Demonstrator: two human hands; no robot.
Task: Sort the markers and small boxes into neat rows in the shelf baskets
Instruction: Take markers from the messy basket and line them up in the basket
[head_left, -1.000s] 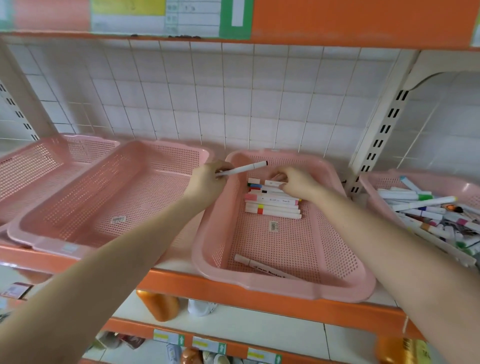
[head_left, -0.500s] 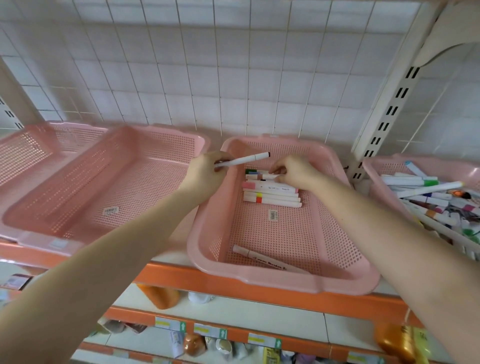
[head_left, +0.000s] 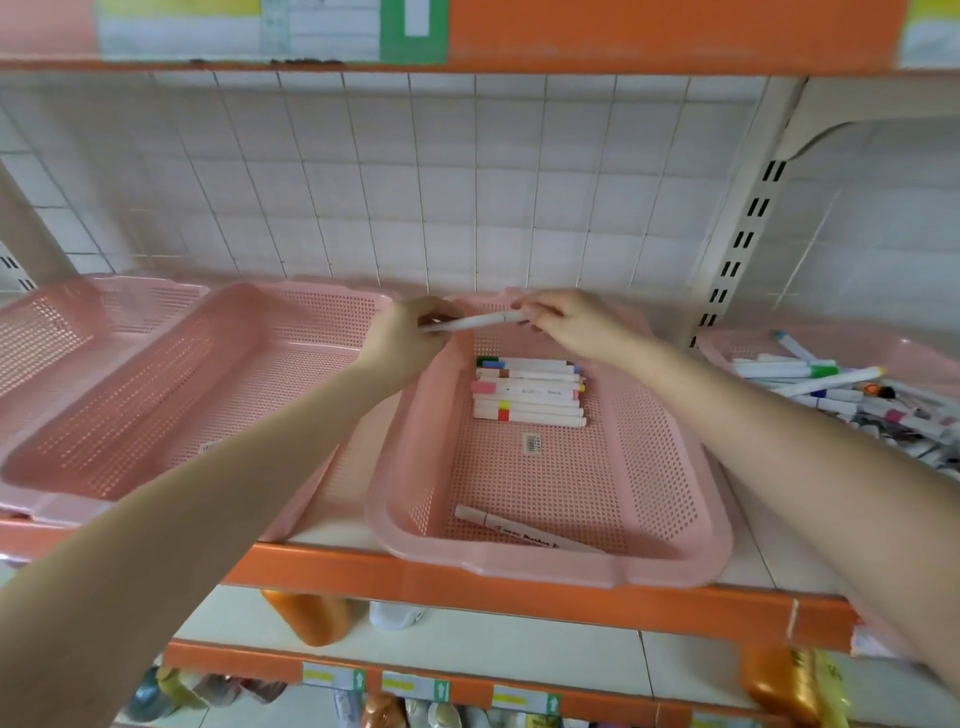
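A white marker (head_left: 475, 320) hangs above the far end of the middle pink basket (head_left: 395, 457). My left hand (head_left: 402, 338) pinches its left end and my right hand (head_left: 563, 322) pinches its right end. Below them, a neat row of several white markers (head_left: 530, 391) with coloured bands lies in the basket's far half. One loose white marker (head_left: 524, 535) lies slanted near the basket's front wall. A heap of mixed markers (head_left: 841, 395) fills the basket at the right.
Two more pink baskets (head_left: 171, 395) stand at the left, holding no markers. The orange shelf edge (head_left: 467, 582) runs along the front, with bottles and goods on the shelf below. A slotted white upright (head_left: 737, 249) stands between the middle and right baskets.
My right hand left the row of markers, rose, and took the right end of the marker that my left hand holds. The marker is now higher, over the basket's far rim.
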